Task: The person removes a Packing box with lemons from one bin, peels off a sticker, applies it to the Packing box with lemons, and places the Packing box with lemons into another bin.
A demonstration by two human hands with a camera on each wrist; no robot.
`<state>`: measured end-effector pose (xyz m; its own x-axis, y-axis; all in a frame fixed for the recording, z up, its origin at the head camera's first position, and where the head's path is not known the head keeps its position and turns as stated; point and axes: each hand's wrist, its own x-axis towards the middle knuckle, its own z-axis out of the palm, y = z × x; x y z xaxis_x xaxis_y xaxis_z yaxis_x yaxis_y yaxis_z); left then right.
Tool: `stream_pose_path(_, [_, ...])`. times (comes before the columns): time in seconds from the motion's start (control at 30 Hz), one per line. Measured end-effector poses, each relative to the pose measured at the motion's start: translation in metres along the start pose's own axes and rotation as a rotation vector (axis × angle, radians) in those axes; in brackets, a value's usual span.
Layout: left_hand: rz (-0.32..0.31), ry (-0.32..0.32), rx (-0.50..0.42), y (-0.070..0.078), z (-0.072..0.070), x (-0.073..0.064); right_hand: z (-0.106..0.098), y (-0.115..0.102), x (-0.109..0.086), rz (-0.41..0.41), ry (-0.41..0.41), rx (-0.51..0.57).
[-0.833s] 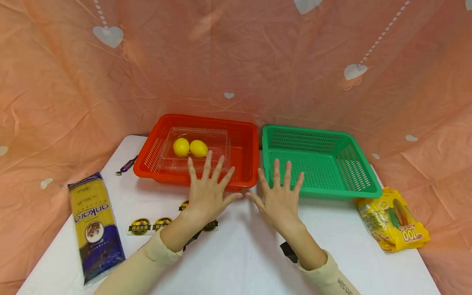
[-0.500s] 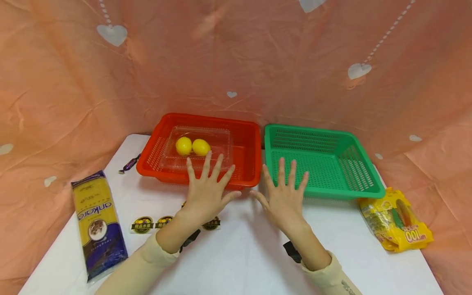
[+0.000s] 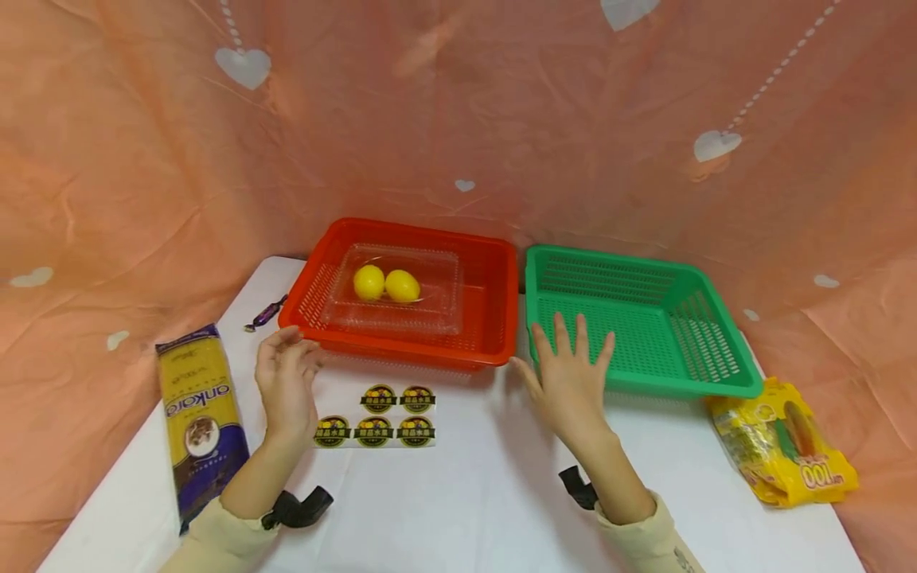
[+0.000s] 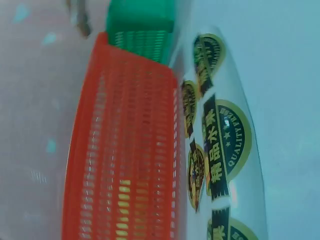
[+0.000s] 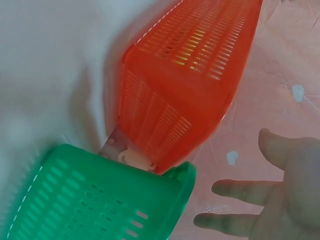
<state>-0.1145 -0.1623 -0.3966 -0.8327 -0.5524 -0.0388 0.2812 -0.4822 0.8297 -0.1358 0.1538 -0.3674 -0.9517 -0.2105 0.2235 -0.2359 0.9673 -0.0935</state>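
My left hand (image 3: 288, 382) hangs in the head view near the front left corner of the red basket (image 3: 401, 348), its fingers loosely bent and nothing in them. Fingers spread, my right hand (image 3: 573, 386) overlaps the front left corner of the green basket (image 3: 645, 382) and holds nothing. Inside the red basket lies a clear plastic container (image 3: 444, 306) with two yellow lemons (image 3: 368, 282) in it. A sheet of round fruit stickers (image 3: 372, 430) lies on the table right of my left hand; the left wrist view shows these stickers (image 4: 227, 145) close up.
At the left lies a yellow and blue ankara packet (image 3: 200, 414). A purple wrapped candy (image 3: 267, 313) is beside the red basket. Near the green basket's front right corner sits a yellow snack bag (image 3: 795, 454). An orange curtain (image 3: 458, 119) hangs behind the white table (image 3: 458, 493).
My left hand has moved left, from in front of the red basket, and its fingers have bent; the stickers are uncovered. My right hand stays spread by the green basket. The view has shifted slightly.
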Motion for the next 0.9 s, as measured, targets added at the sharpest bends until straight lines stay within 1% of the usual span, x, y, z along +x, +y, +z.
stream_pose_path(0.03, [-0.019, 0.056, -0.037, 0.002, -0.004, 0.002, 0.000, 0.000, 0.000, -0.001, 0.003, 0.006])
stream_pose_path(0.1, [-0.086, 0.125, -0.093, 0.005, -0.009, 0.006, 0.001, 0.001, 0.001, -0.004, 0.012, 0.014])
stream_pose_path(0.13, [-0.128, 0.145, -0.116, 0.007, -0.010, 0.008, 0.002, 0.001, 0.002, -0.005, 0.015, 0.018])
stream_pose_path(0.17, [-0.170, 0.151, -0.124, 0.008, -0.012, 0.009, 0.002, 0.001, 0.002, -0.007, 0.020, 0.023])
stream_pose_path(0.2, [-0.210, 0.148, -0.131, 0.009, -0.012, 0.011, 0.003, 0.001, 0.003, -0.008, 0.023, 0.030])
stream_pose_path(0.3, [-0.312, 0.102, -0.187, 0.011, -0.012, 0.013, 0.004, 0.000, 0.004, -0.012, 0.031, 0.046])
stream_pose_path(0.37, [-0.347, 0.057, -0.214, 0.012, -0.010, 0.013, 0.005, -0.001, 0.005, -0.013, 0.038, 0.054])
stream_pose_path(0.43, [-0.355, 0.035, -0.257, 0.012, -0.007, 0.013, 0.007, -0.001, 0.006, -0.014, 0.043, 0.064])
stream_pose_path(0.5, [-0.337, 0.039, -0.279, 0.010, -0.004, 0.012, 0.008, -0.001, 0.006, -0.014, 0.049, 0.074])
stream_pose_path(0.57, [-0.298, 0.067, -0.302, 0.007, -0.002, 0.011, 0.009, -0.001, 0.007, -0.016, 0.054, 0.080])
stream_pose_path(0.67, [-0.208, 0.121, -0.316, 0.001, 0.001, 0.008, 0.011, -0.002, 0.007, -0.021, 0.062, 0.086])
stream_pose_path(0.77, [-0.100, 0.162, -0.288, -0.008, 0.003, 0.008, 0.012, -0.003, 0.007, -0.029, 0.071, 0.081])
stream_pose_path(0.9, [0.019, 0.178, -0.225, -0.020, 0.003, 0.009, 0.014, -0.003, 0.011, -0.034, 0.074, 0.078])
